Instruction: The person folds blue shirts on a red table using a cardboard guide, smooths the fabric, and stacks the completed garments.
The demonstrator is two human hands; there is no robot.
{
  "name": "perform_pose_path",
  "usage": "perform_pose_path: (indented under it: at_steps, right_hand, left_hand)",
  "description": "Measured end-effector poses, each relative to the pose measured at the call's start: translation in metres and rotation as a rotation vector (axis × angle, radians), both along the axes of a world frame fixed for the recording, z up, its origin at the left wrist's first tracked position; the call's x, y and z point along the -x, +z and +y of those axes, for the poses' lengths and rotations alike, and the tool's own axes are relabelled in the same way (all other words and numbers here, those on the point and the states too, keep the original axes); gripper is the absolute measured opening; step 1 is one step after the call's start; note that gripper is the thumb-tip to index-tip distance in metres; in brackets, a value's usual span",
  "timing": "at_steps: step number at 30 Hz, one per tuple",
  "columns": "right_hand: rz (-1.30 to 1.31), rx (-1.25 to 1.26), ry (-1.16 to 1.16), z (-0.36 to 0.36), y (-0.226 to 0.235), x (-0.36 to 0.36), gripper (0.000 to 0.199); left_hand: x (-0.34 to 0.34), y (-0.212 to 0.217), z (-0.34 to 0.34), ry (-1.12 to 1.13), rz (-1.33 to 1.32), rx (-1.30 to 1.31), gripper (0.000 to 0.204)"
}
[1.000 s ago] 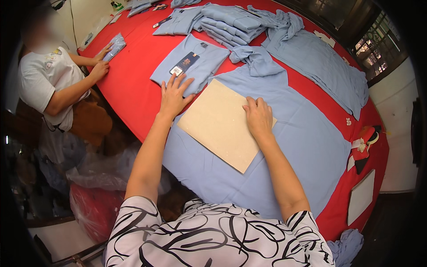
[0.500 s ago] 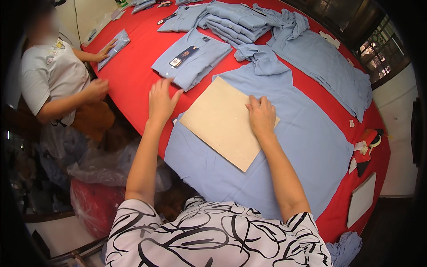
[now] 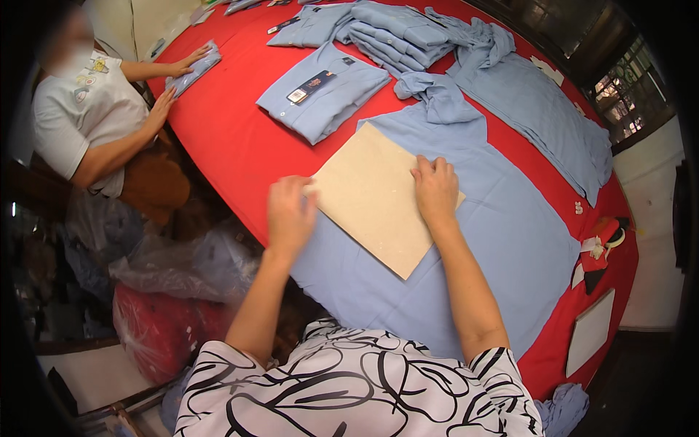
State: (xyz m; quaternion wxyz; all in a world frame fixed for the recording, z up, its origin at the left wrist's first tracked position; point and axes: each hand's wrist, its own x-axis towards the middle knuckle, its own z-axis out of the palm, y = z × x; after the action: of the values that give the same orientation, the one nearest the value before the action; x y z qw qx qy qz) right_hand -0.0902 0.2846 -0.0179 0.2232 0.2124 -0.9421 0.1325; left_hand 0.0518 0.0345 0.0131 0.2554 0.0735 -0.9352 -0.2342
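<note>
A beige cardboard sheet (image 3: pixel 375 197) lies at a slant on a light blue shirt (image 3: pixel 502 247), which is spread out with a sleeve (image 3: pixel 437 98) bunched at its far end. My right hand (image 3: pixel 437 191) is on the sheet's right edge, its fingers bent over that edge and the thumb on top. Beside the sheet's left corner is my left hand (image 3: pixel 290 218), smeared by motion; whether it touches the sheet I cannot tell. Beyond it lies a folded blue shirt (image 3: pixel 349 91) with a dark hang tag (image 3: pixel 312 87).
The table has a red cloth (image 3: pixel 218 138). Folded shirts (image 3: pixel 397 36) are stacked at the back, and another blue shirt (image 3: pixel 531 109) lies far right. Tape (image 3: pixel 615 237) and a white board (image 3: pixel 590 331) are at right. A co-worker (image 3: pixel 87 109) handles a bagged shirt (image 3: pixel 196 69).
My left hand has come down and toward me, from near the folded shirt to the sheet's left corner. My right hand stays on the sheet. The co-worker's nearer hand has moved to the bagged shirt.
</note>
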Motion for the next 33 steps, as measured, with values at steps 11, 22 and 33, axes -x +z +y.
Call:
perform_pose_path:
  at_steps: [11, 22, 33]
  right_hand:
    - [0.019, 0.051, 0.024, 0.002, -0.001, -0.001, 0.032]
    - [-0.138, 0.026, 0.025, 0.002, 0.008, -0.002, 0.035]
    - [-0.08, 0.034, 0.002, -0.002, 0.005, -0.007, 0.035]
  left_hand:
    - [0.015, -0.034, 0.069, -0.122, -0.246, 0.188, 0.067]
    - [0.014, -0.032, 0.067, -0.129, -0.25, 0.129, 0.064]
    - [0.013, -0.032, 0.067, -0.09, -0.24, 0.163, 0.062]
